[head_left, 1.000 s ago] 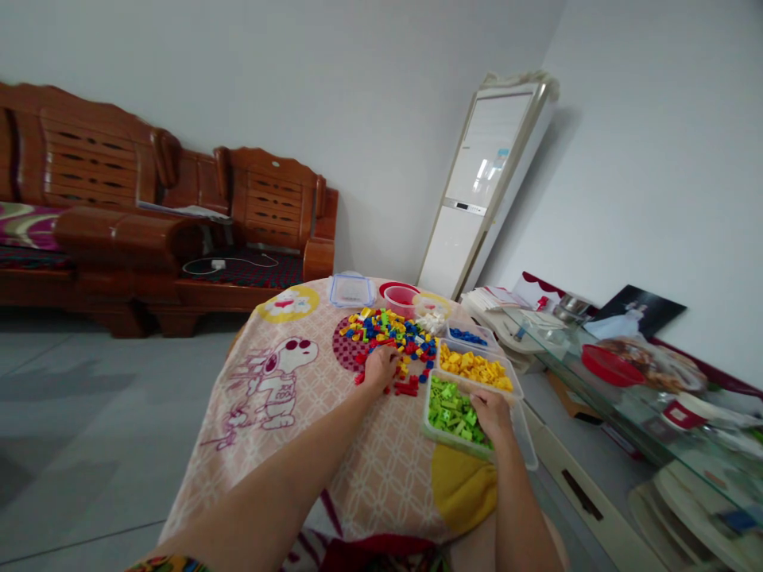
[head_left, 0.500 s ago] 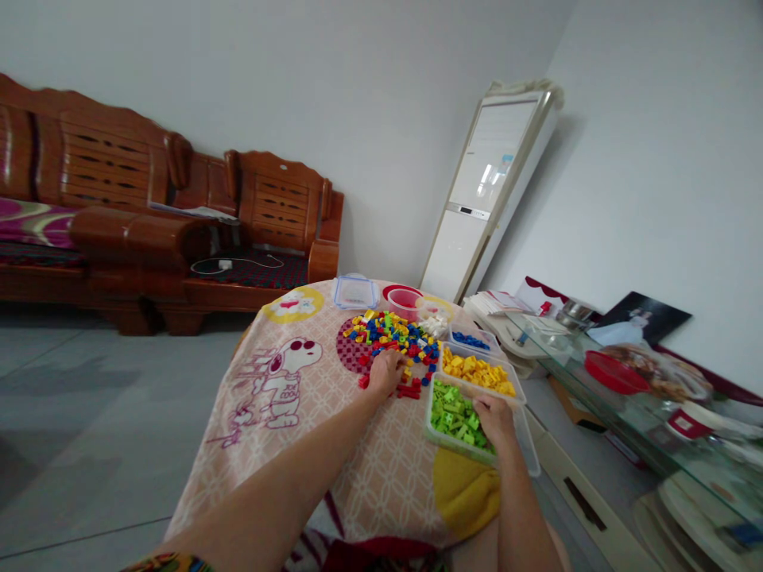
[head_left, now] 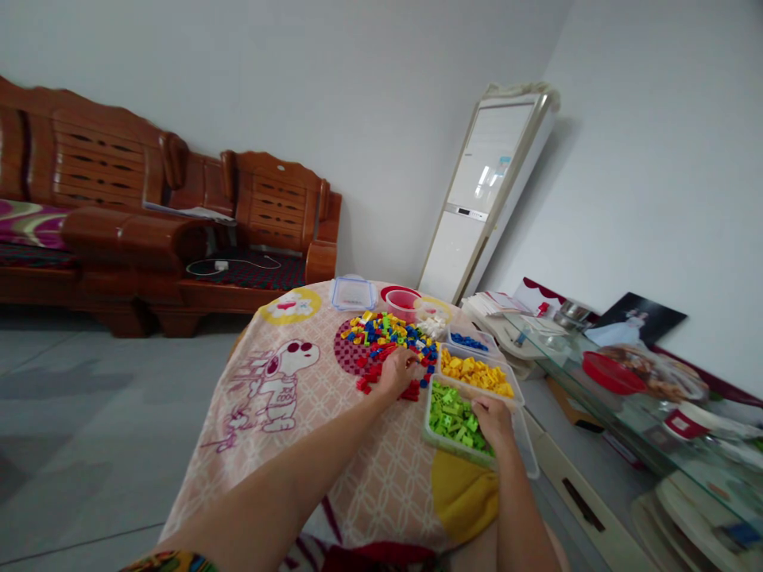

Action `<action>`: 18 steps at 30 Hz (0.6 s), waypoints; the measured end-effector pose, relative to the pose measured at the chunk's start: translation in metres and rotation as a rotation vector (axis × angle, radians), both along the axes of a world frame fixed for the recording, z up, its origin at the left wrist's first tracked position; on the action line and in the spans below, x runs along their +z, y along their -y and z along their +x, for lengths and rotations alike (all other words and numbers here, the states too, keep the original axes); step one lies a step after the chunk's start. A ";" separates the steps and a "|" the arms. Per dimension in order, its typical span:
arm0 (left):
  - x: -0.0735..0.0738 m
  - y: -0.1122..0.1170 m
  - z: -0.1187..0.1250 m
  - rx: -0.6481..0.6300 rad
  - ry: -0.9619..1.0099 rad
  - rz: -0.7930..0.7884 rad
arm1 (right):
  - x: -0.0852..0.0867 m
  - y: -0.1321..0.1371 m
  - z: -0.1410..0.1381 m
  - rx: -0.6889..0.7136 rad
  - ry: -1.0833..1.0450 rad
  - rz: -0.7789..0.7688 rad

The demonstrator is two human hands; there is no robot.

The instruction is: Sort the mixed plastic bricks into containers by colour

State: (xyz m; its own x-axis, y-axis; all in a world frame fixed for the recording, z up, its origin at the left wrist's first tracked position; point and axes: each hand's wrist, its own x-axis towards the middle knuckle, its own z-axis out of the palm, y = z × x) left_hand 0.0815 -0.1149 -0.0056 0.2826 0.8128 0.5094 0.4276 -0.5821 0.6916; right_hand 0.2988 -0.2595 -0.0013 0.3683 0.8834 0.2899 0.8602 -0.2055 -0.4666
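Note:
My left hand [head_left: 398,373] is over the loose pile of mixed toy building bricks [head_left: 381,327], its fingers curled in a pinch. What lies between the fingertips is too small to make out. Red bricks [head_left: 370,373] lie close beside that hand. My right hand [head_left: 493,421] is closed at the right rim of a clear plastic box [head_left: 456,454], with fingers over the inside edge. Green bricks [head_left: 454,417] fill this box. Just behind it, yellow bricks [head_left: 474,373] fill another clear box, and blue bricks [head_left: 469,341] lie in a smaller one.
White bricks [head_left: 432,326] and a red-looking round tub [head_left: 403,303] stand at the back of the cloth-covered table [head_left: 351,461]. A clear lid [head_left: 354,293] lies to their left. On the right is a glass-topped cabinet [head_left: 620,413] with a red bowl [head_left: 613,372].
My left hand has shifted right across the pile, uncovering red bricks to its left. My right hand stays at the green bricks' box.

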 end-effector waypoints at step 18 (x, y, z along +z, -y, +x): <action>0.000 -0.005 0.009 0.087 -0.289 0.012 | 0.003 0.000 -0.003 0.003 0.002 -0.024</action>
State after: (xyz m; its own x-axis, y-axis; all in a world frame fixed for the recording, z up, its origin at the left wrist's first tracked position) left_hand 0.0908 -0.1096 -0.0053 0.3470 0.8345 0.4280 0.6542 -0.5424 0.5271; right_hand 0.2959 -0.2599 0.0017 0.3648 0.8911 0.2699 0.8620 -0.2137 -0.4596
